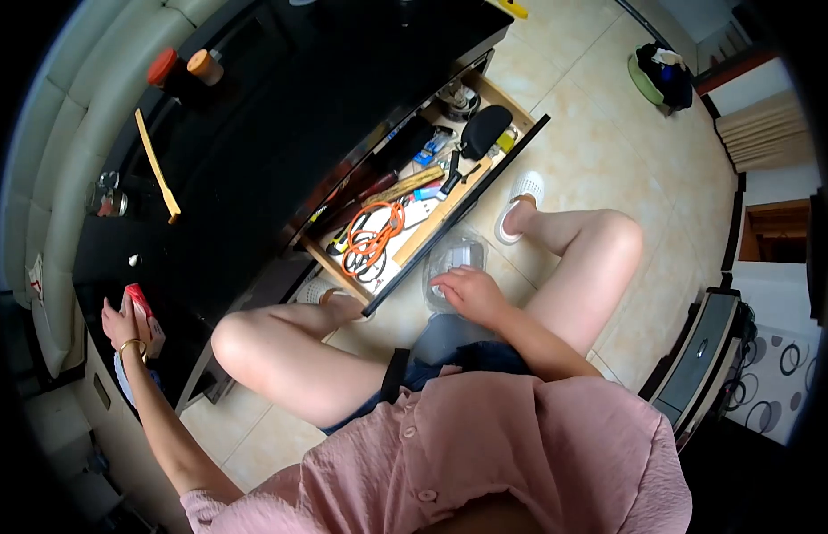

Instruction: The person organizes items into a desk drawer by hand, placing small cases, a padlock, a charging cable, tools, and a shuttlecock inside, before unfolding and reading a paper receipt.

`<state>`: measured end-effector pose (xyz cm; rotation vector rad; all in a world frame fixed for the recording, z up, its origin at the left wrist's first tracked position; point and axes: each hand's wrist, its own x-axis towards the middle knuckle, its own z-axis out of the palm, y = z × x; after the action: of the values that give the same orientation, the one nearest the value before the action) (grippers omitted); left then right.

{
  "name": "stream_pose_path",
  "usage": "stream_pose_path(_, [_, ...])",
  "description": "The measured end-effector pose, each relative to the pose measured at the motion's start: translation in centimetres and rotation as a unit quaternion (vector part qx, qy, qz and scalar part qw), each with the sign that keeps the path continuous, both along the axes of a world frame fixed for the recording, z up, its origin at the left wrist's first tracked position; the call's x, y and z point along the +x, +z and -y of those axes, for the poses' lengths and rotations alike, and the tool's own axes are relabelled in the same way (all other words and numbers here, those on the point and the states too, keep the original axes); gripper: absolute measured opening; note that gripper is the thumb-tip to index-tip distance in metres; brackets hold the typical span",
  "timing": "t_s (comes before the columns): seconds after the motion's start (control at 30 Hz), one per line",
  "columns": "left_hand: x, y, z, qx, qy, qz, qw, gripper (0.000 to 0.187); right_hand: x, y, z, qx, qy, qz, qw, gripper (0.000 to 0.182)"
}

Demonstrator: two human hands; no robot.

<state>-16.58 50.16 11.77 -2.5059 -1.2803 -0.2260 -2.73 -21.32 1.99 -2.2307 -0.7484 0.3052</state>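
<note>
My left hand [122, 325] is at the left end of the black table, its fingers against a red and white box [144, 313]. Between my knees, my right hand [467, 292] is at a clear plastic container [445, 258] with pale items in it; the fingers are curled, and what they hold, if anything, is too small to name. Beyond the container stands an open drawer [449, 209]. It holds an orange cable [375, 238], a black case [486, 132], a wooden stick [403, 189] and several small tools.
On the black table [254, 151] are a red-lidded jar [167, 69], an orange-lidded jar [205, 67], a wooden backscratcher [156, 165] and a glass jar [111, 196]. A green basin [645, 80] with dark cloth sits on the floor. At the right stands a grey cabinet [698, 351].
</note>
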Motion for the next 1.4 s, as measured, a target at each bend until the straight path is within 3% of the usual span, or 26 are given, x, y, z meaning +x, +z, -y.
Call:
stream_pose_path(0.07, [3.2,2.4,4.5,0.029,-0.172,0.049,0.983,0.063,0.2,0.6,0.0,0.004,0.000,0.008,1.000,0.015])
stream_pose_path(0.13, [7.0,4.6,9.7,-0.051,-0.290,0.109,0.950,0.050,0.5,1.8,0.0,-0.001,0.017,-0.002,1.000,0.015])
stream_pose_path(0.2, [11.0,7.0,17.5,-0.184,-0.338,0.160,0.909,0.045,1.7,3.2,0.1,-0.006,0.047,0.008,0.999,0.015])
stream_pose_path(0.27, [13.9,7.9,23.8,-0.190,-0.398,0.132,0.888,0.045,3.3,4.9,0.3,-0.011,0.078,0.017,0.997,0.015])
stream_pose_path(0.3, [15.1,8.6,27.5,-0.246,-0.397,0.141,0.873,0.044,4.3,5.8,0.5,-0.013,0.093,0.036,0.995,0.015])
stream_pose_path(0.4, [18.4,7.7,34.9,-0.206,-0.544,0.120,0.804,0.050,7.8,7.8,1.1,-0.039,0.119,0.081,0.989,0.018])
stream_pose_path(0.5, [21.4,4.6,38.7,-0.184,-0.548,0.073,0.813,0.058,10.6,10.9,1.0,-0.080,0.142,0.122,0.979,0.027])
stream_pose_path(0.67, [23.6,-1.1,39.3,-0.168,-0.500,0.065,0.847,0.061,13.8,9.9,1.0,-0.095,0.141,0.126,0.977,0.029])
stream_pose_path(0.77, [23.5,-0.6,39.5,-0.176,-0.510,0.056,0.840,0.061,13.0,9.7,0.0,-0.096,0.072,0.075,0.990,0.023])
stream_pose_path(0.93, [23.8,-0.3,40.0,-0.222,-0.548,0.066,0.804,0.057,12.2,7.7,-1.0,-0.054,0.109,0.105,0.987,0.021])
stream_pose_path(1.0, [23.9,-0.1,40.0,-0.224,-0.563,0.076,0.792,0.055,11.3,7.5,-0.3,-0.181,0.120,0.008,0.976,0.021])
stream_pose_path(1.13, [24.5,0.2,39.6,-0.234,-0.575,0.089,0.779,0.050,8.8,2.7,1.5,-0.279,0.116,-0.093,0.949,0.020])
stream_pose_path(1.2, [24.8,0.3,39.6,-0.217,-0.577,0.107,0.780,0.047,8.5,0.9,1.0,-0.281,0.088,-0.118,0.948,0.018])
stream_pose_path(1.27, [25.0,0.1,39.5,-0.211,-0.577,0.119,0.780,0.046,8.4,-1.4,0.4,-0.192,0.007,-0.146,0.970,0.019])
stream_pose_path(1.4, [25.6,-0.8,39.2,-0.186,-0.574,0.112,0.790,0.042,8.4,-3.2,0.4,-0.157,-0.007,-0.136,0.978,0.017])
